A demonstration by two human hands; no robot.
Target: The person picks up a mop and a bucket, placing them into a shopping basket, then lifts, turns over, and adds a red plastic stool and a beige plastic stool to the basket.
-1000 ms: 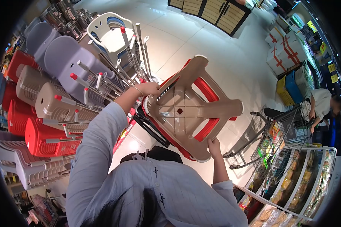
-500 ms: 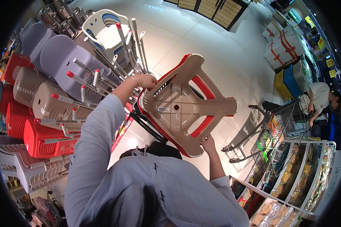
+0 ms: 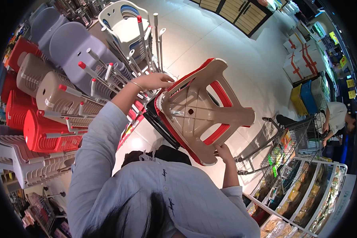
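A beige plastic stool (image 3: 204,113) lies in front of me with its hollow underside up and its legs splayed. A red stool (image 3: 180,147) is nested around its outside, showing as a red edge. My left hand (image 3: 155,81) grips the far left rim, fingers curled over the edge. At the near leg end, my right hand (image 3: 225,153) pinches the stool's edge between thumb and fingers. Beneath the left side of the stools is a black frame (image 3: 161,129), mostly hidden.
On the left stand stacks of red stools (image 3: 39,131), beige stools (image 3: 51,93) and purple stools (image 3: 73,43), with upright mop-like poles (image 3: 141,29). To the right are a loaded shopping cart (image 3: 283,148), a person (image 3: 334,117) and a rack of packaged food (image 3: 305,194).
My view has shifted slightly. The stools have tilted a little, showing more of the red one's left side. Both hands keep their hold, the left one sliding slightly along the rim.
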